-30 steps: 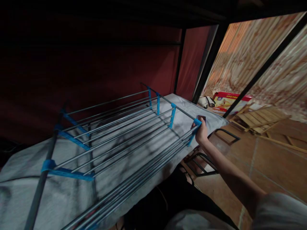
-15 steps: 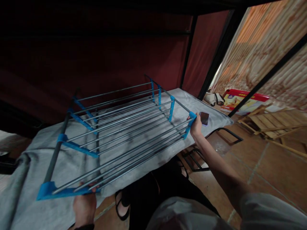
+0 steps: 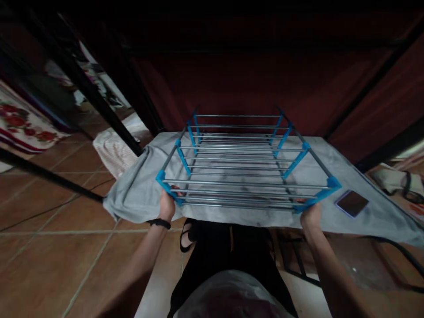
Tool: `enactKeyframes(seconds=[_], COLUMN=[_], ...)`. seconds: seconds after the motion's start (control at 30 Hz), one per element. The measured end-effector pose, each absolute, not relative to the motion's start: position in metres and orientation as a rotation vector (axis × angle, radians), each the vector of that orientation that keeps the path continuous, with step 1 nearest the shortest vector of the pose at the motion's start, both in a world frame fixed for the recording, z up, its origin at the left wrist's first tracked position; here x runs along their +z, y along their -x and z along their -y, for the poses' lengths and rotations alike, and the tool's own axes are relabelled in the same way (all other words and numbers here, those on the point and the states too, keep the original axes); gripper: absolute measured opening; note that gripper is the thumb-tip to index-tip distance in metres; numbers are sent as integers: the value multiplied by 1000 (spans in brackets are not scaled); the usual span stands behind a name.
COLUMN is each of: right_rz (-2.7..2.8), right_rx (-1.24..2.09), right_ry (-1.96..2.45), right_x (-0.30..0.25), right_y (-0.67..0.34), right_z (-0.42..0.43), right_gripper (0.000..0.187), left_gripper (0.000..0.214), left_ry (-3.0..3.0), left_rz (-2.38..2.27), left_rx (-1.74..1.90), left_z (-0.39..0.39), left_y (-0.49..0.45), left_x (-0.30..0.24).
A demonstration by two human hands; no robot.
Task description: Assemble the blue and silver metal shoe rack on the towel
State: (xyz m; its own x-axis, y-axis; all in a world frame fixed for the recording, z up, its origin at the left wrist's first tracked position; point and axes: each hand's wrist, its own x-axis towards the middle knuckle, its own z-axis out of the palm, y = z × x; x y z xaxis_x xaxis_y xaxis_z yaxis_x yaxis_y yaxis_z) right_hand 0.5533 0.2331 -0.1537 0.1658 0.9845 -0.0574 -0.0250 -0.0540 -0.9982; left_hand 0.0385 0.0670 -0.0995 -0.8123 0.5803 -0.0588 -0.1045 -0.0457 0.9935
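A metal rack (image 3: 232, 181) with grey rods and blue plastic joints lies over a grey cloth (image 3: 132, 196) on the table. My left hand (image 3: 167, 205) is closed around the blue bracket at its near left corner; a dark band circles that wrist. At the near right corner, my right hand (image 3: 311, 215) grips the other blue bracket from below, with its fingers partly hidden behind it. A phone (image 3: 351, 203) lies on the cloth, to the right of my right hand.
Dark red panels (image 3: 232, 88) in a black frame rise behind the rack. Black bars (image 3: 49, 174) cross the left side over the tiled floor (image 3: 89, 260). A striped cloth (image 3: 115, 150) is at the left, and a black metal frame (image 3: 300, 260) stands below at the right.
My view has swung left, so rack and phone appear further right and the rack is seen squarely. Both hands keep hold of its near corners.
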Motion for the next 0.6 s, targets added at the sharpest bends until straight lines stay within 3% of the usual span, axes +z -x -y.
enactKeyframes(seconds=[0.2, 0.6], right_rz=[815, 832], right_rx=[869, 1001], right_ry=[1362, 1453], right_x=[-159, -137], right_y=[-550, -539], right_z=[-235, -226], right_gripper=[18, 13], left_gripper=[38, 43], left_ry=[-452, -483], left_rz=[-1668, -1656], left_rx=[1957, 1962], left_z=[-65, -65], left_y=[-48, -46], left_x=[-98, -104])
